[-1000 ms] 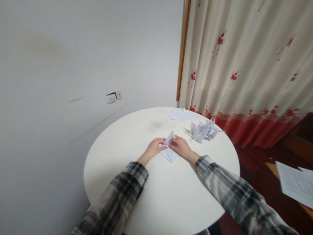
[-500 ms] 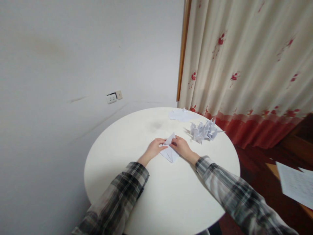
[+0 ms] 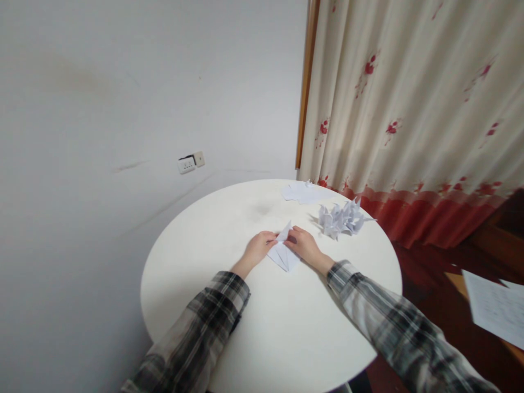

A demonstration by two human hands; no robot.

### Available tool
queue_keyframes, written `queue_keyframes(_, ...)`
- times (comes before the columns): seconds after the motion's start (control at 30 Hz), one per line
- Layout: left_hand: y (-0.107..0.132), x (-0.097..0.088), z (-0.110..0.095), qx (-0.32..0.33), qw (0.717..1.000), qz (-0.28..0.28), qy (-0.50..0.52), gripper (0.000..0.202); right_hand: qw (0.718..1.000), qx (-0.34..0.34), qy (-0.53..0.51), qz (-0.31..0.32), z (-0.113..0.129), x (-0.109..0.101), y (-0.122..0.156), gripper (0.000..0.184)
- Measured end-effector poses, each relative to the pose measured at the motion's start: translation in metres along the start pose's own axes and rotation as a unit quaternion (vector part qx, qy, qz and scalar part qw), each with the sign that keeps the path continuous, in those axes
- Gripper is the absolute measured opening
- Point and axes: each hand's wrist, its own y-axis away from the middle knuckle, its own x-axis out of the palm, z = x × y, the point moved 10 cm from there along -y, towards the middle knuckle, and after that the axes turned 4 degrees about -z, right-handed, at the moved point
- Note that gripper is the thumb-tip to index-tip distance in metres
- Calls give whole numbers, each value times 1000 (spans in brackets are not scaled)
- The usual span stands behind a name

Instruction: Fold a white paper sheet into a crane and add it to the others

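A white sheet of paper folded into a kite-like shape (image 3: 283, 254) lies near the middle of a round white table (image 3: 286, 327). My left hand (image 3: 257, 246) pinches its left side with curled fingers. On the paper's right side my right hand (image 3: 302, 244) does the same, fingertips meeting the left hand's near the upper tip. Both arms wear plaid sleeves.
A heap of several folded white paper figures (image 3: 341, 217) sits at the table's right. Flat white sheets (image 3: 302, 191) lie at the far edge. A floral curtain (image 3: 409, 109) hangs behind, a wall socket (image 3: 189, 161) is left, and loose paper (image 3: 495, 308) lies at far right.
Almost nothing has moved. The hands have shifted slightly on the folded paper, and the paper's upper tip looks pressed a little lower.
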Motion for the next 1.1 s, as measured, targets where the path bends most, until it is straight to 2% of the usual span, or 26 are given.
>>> queue_keyframes(0.1,0,-2,3,-15,1000,-12,3,17,1000,6,-9,-6,-1,-2,0,7)
queue_keyframes(0.27,1,-1,18,-66,997,-30,24,15,999,5,-35,-11,-1,-2,1,7)
queue_keyframes(0.6,0,-4,11,-48,998,-31,-10,18,997,-9,-70,-17,-1,-2,0,6)
queue_keyframes(0.7,-1,-6,11,-41,998,-47,3,16,996,-23,-82,-8,3,1,0,6)
queue_keyframes(0.87,0,-6,20,-66,993,-67,69,17,992,-42,-115,-11,10,-1,1,7)
queue_keyframes(1.1,1,-5,30,-110,985,-74,111,22,981,8,-188,-52,-4,-8,1,17)
